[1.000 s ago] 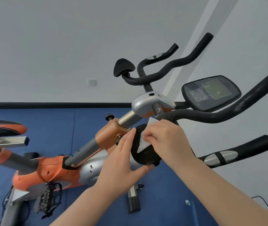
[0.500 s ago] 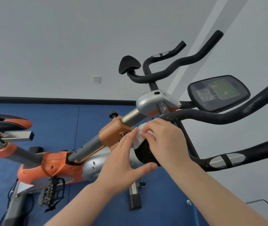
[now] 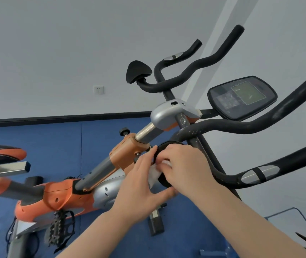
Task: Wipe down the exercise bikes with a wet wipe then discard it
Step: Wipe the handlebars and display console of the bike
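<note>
While the wet wipe [image 3: 155, 174] lies bunched against the near black elbow pad [image 3: 162, 180] of the exercise bike [image 3: 85, 190], both hands meet at centre frame; right hand [image 3: 187, 168], fingers curled down, pinches the white wipe and presses it on the pad face; left hand [image 3: 139, 185], fingers straight, thumb under the pad's lower edge, steadies the pad without closing round it.

Item, wipe: thin, limp, damp by the task's account; likely very light, folds and wads readily, may tear or slip off the foam if dragged by one corner; best held wadded under several fingertips, with the palm bearing down.

Item, pad: foam-like, black, probably soft and slightly yielding; support from behind or below seems wise.

Item, handlebars [image 3: 241, 125]: black foam, scuffed and flaking; far right.

Item, console [image 3: 241, 98]: beyond the bars, screen dim.

Item, second elbow pad [image 3: 138, 72]: far, upper centre.

Item, pedal [image 3: 59, 228]: lower left, above blue floor [image 3: 55, 146].
</note>
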Available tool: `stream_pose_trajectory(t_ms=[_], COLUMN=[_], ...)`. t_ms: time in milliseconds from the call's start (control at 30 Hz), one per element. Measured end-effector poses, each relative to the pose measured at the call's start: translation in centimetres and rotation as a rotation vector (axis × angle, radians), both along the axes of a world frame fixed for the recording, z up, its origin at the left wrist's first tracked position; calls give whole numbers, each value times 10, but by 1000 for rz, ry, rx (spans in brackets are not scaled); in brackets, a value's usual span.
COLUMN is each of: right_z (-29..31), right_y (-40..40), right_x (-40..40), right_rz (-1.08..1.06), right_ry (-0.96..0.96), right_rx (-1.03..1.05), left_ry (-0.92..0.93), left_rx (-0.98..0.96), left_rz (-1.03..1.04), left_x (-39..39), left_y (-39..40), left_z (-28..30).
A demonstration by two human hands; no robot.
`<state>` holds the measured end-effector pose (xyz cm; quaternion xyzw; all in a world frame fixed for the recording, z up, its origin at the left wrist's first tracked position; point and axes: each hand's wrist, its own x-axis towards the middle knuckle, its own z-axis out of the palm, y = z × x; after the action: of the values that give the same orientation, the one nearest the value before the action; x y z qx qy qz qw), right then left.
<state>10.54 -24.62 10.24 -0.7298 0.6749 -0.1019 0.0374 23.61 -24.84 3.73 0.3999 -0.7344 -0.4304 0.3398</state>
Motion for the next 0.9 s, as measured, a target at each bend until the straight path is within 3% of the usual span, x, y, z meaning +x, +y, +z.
stream_pose_trajectory(t_ms=[133, 233, 433, 667, 900], right_z=[27, 47, 18, 32, -5], right_y=[4, 11, 11, 28, 4], right_x=[-11, -34, -8, -42, -33], right_rz=[6, -80, -79, -123, -83], right_ry=[-12, -69, -113, -310, -210], right_rx=[375, 451, 262, 288, -264], left_ry=[-2, -12, 103, 107, 215], left_rx=[-8, -37, -123, -128, -29], left_rz=[-52, -120, -249, -324, -140], left_x=[1, 4, -2, 4, -3], left_y=[-6, -11, -22, -35, -35], left_z=[0, 1, 6, 4, -1])
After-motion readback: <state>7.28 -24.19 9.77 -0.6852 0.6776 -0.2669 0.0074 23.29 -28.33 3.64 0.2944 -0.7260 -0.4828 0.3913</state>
